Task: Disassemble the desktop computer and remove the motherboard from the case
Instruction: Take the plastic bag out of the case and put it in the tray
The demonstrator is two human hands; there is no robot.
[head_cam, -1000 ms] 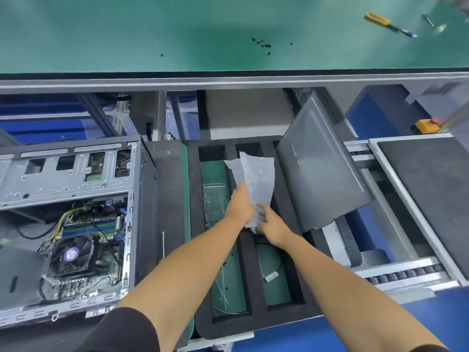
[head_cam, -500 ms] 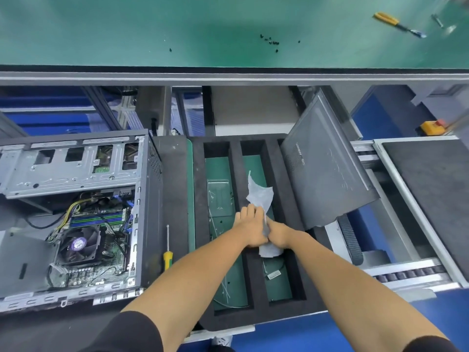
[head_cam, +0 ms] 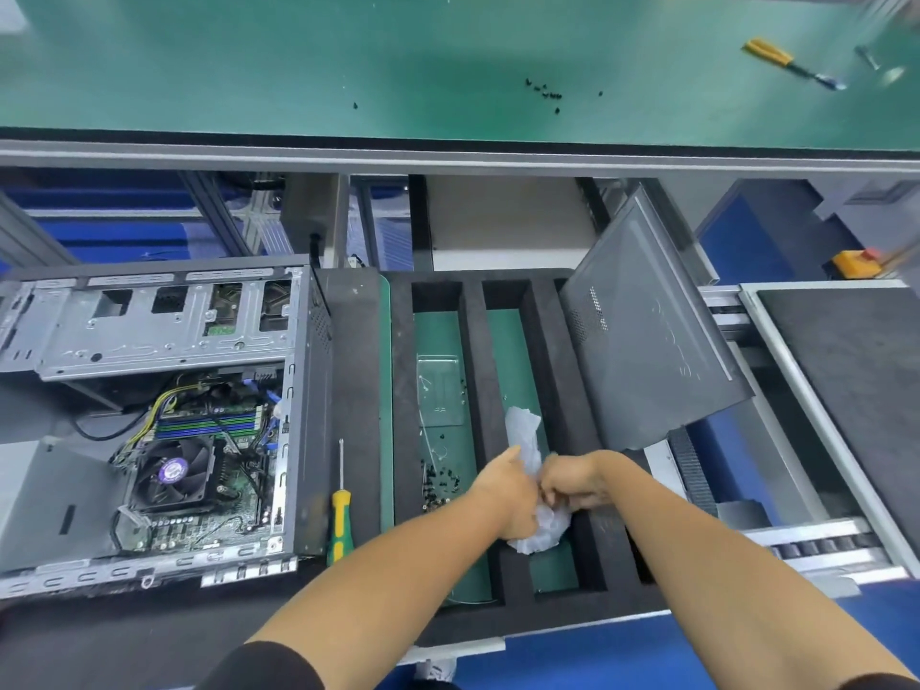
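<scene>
Hands meet over foam tray [head_cam: 550,371]: left hand [head_cam: 505,495] and right hand [head_cam: 572,483] both clutch crumpled plastic bag [head_cam: 527,440] (contents hidden); fingertips obscured.

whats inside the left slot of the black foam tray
In the left slot of the foam tray lie a clear plastic bag and a scatter of small black screws on a green floor. The left forearm covers the slot's near end, so anything there is hidden.

Place: electronics assembly workshop.
Signs: green bench mat [head_cam: 348,62], roller conveyor [head_cam: 816,542], foam tray [head_cam: 498,390], opened computer case [head_cam: 149,430], loose screws [head_cam: 545,92], screwdriver [head_cam: 341,515].
</scene>
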